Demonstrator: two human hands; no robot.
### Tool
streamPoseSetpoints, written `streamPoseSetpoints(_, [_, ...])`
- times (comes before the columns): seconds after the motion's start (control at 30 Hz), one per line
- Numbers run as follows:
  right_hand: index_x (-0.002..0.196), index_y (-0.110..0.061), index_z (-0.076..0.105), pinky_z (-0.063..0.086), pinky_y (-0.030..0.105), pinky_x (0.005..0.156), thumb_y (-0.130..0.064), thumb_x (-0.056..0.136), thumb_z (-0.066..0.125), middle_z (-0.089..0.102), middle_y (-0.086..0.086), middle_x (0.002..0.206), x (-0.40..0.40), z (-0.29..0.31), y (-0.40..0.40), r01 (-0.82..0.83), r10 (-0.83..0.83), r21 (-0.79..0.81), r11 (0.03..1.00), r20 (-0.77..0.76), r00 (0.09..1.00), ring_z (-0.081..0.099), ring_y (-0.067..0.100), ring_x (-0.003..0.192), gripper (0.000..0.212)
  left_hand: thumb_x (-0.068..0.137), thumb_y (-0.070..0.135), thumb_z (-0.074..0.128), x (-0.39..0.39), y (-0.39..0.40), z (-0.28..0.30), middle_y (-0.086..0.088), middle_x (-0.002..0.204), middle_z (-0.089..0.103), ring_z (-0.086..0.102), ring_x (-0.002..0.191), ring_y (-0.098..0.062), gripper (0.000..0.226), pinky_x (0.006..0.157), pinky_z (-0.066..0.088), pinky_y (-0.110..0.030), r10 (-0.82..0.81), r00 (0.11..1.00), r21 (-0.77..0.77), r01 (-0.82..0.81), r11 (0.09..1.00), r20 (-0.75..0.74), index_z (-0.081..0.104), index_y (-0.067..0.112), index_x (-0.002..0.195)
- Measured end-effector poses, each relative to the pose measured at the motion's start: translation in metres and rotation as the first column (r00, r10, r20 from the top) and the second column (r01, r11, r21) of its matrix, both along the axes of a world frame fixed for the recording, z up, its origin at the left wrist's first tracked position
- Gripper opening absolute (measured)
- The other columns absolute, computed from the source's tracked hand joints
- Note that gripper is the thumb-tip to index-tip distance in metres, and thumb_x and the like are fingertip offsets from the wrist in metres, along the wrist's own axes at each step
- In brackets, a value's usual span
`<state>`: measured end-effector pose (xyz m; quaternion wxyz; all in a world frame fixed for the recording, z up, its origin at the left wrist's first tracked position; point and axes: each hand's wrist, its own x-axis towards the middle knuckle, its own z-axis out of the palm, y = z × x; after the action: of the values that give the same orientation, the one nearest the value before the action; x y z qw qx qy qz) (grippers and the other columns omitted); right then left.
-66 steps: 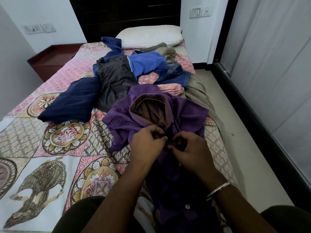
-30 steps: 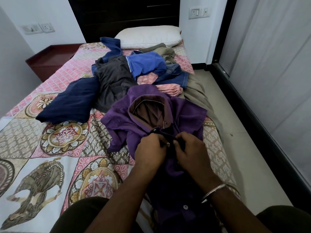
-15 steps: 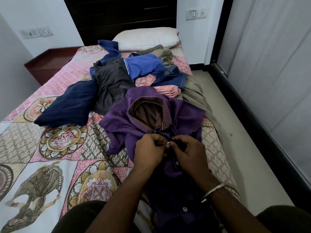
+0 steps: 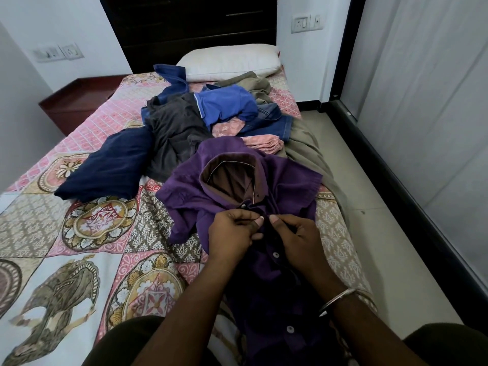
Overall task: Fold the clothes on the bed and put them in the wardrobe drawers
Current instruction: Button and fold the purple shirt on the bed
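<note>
The purple shirt (image 4: 264,186) lies on the bed (image 4: 79,233), its length running from the collar far away down toward the person. Both hands meet at its front. The left hand (image 4: 232,233) and right hand (image 4: 298,239) each pinch an edge, equally near.

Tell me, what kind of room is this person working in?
Most likely a home bedroom. A bed with a patterned quilt fills the view, a white pillow lies at its head, and loose clothes are heaped on it. Dark drawers stand behind.
</note>
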<state>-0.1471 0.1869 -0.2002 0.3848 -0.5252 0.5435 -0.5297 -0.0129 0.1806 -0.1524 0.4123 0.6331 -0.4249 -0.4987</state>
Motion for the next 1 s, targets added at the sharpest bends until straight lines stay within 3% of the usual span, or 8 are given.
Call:
streamPoseSetpoints(0.23, [0.088, -0.017, 0.078, 0.055, 0.020, 0.073, -0.006, 0.082, 0.076, 0.077, -0.003, 0.081, -0.0044, 0.0043, -0.0005, -0.058, 0.052, 0.036, 0.998, 0.161, 0.986, 0.073, 0.011, 0.079, 0.013, 0.090, 0.009, 0.068, -0.0024, -0.0001, 0.0049, -0.001, 0.073, 0.073, 0.069, 0.057, -0.004, 0.007, 0.045, 0.043, -0.012, -0.035, 0.999, 0.045, 0.037, 0.998, -0.037, 0.073, 0.012, 0.086])
streamPoseSetpoints(0.33, [0.090, -0.015, 0.080, 0.056, 0.025, 0.075, -0.013, 0.079, 0.080, 0.077, -0.004, 0.083, -0.0042, 0.0020, 0.0004, -0.018, 0.016, 0.022, 1.000, 0.100, 0.995, 0.073, 0.010, 0.081, 0.012, 0.090, 0.021, 0.069, -0.0044, -0.0003, 0.0081, -0.002, 0.076, 0.075, 0.072, 0.068, -0.007, 0.014, 0.051, 0.047, -0.012, -0.057, 0.994, 0.067, 0.063, 0.996, -0.093, 0.074, 0.009, 0.090])
streamPoseSetpoints(0.4, [0.088, -0.019, 0.080, 0.055, 0.025, 0.073, -0.016, 0.078, 0.081, 0.076, -0.007, 0.081, -0.0023, 0.0011, 0.0025, 0.000, 0.000, 0.008, 1.000, 0.039, 0.999, 0.072, 0.007, 0.079, 0.010, 0.085, 0.026, 0.076, -0.0050, 0.0000, 0.0077, -0.005, 0.076, 0.076, 0.073, 0.071, -0.010, 0.017, 0.055, 0.049, -0.014, -0.054, 0.997, 0.053, 0.057, 0.997, -0.052, 0.076, 0.010, 0.088])
streamPoseSetpoints(0.5, [0.087, -0.027, 0.078, 0.054, 0.022, 0.075, -0.011, 0.079, 0.079, 0.076, -0.010, 0.083, 0.0007, 0.0015, 0.0050, -0.005, 0.005, -0.042, 0.999, 0.004, 1.000, 0.072, 0.005, 0.080, 0.018, 0.085, 0.013, 0.075, -0.0048, 0.0011, 0.0063, -0.004, 0.070, 0.073, 0.069, 0.059, -0.003, 0.013, 0.049, 0.046, -0.013, -0.007, 0.998, 0.053, 0.010, 0.999, -0.063, 0.073, 0.004, 0.093])
streamPoseSetpoints(0.63, [0.092, -0.021, 0.079, 0.055, 0.029, 0.083, -0.006, 0.084, 0.073, 0.077, -0.006, 0.088, -0.0010, 0.0033, 0.0029, -0.021, 0.021, 0.003, 1.000, 0.077, 0.997, 0.072, 0.008, 0.087, 0.017, 0.091, 0.007, 0.067, -0.0041, 0.0012, 0.0076, -0.004, 0.074, 0.071, 0.068, 0.056, -0.002, 0.012, 0.049, 0.049, -0.012, 0.029, 0.989, 0.092, -0.015, 0.996, -0.143, 0.069, 0.001, 0.101])
streamPoseSetpoints(0.83, [0.088, -0.020, 0.079, 0.057, 0.026, 0.077, -0.014, 0.080, 0.080, 0.076, -0.009, 0.082, -0.0002, 0.0039, 0.0035, -0.019, 0.018, 0.007, 1.000, 0.039, 0.999, 0.072, 0.007, 0.081, 0.011, 0.096, 0.006, 0.061, -0.0042, 0.0001, 0.0034, -0.003, 0.076, 0.066, 0.063, 0.051, 0.004, 0.013, 0.051, 0.050, -0.011, 0.005, 0.990, 0.131, 0.014, 0.991, -0.144, 0.066, -0.001, 0.106])
streamPoseSetpoints(1.0, [0.086, -0.018, 0.078, 0.055, 0.020, 0.072, -0.011, 0.077, 0.082, 0.076, -0.006, 0.080, -0.0001, 0.0041, 0.0029, -0.016, 0.015, 0.014, 1.000, 0.091, 0.996, 0.072, 0.008, 0.078, 0.012, 0.096, 0.003, 0.058, -0.0041, -0.0007, 0.0061, 0.001, 0.073, 0.064, 0.062, 0.050, 0.004, 0.007, 0.051, 0.050, -0.012, 0.011, 0.978, 0.180, 0.027, 0.983, -0.206, 0.062, 0.007, 0.093])
